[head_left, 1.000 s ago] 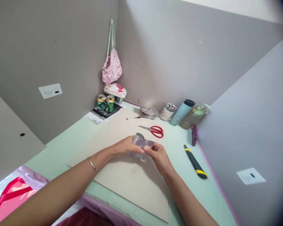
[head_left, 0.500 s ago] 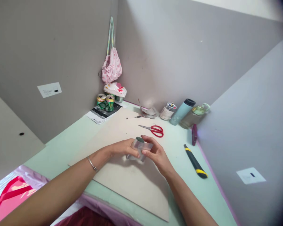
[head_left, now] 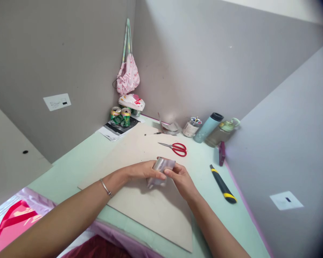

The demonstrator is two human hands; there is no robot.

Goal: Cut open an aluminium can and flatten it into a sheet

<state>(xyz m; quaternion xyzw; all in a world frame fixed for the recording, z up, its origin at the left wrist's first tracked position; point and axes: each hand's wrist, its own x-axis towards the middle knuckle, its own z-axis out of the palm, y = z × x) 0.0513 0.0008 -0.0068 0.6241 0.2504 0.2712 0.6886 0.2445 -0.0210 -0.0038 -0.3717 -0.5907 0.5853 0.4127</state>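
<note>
Above the board, both hands hold a curled, thin silvery sheet that looks like metal cut from a can. My left hand grips its left side, with the thumb lying across the front. At its right edge, my right hand pinches it between thumb and fingers. Some fingertips are hidden behind the sheet. Just beyond the hands, red-handled scissors lie on the beige board, their blades pointing left.
A black and yellow cutter lies at the right. Along the back are crushed green cans, a curled scrap, a jar of pens, a blue tumbler and a green-lidded bottle. A dark red box stands by the wall.
The sheet has tilted in my hands: its dark green rolled end no longer shows, and its shiny face is now toward me. Both hands have shifted only slightly.
</note>
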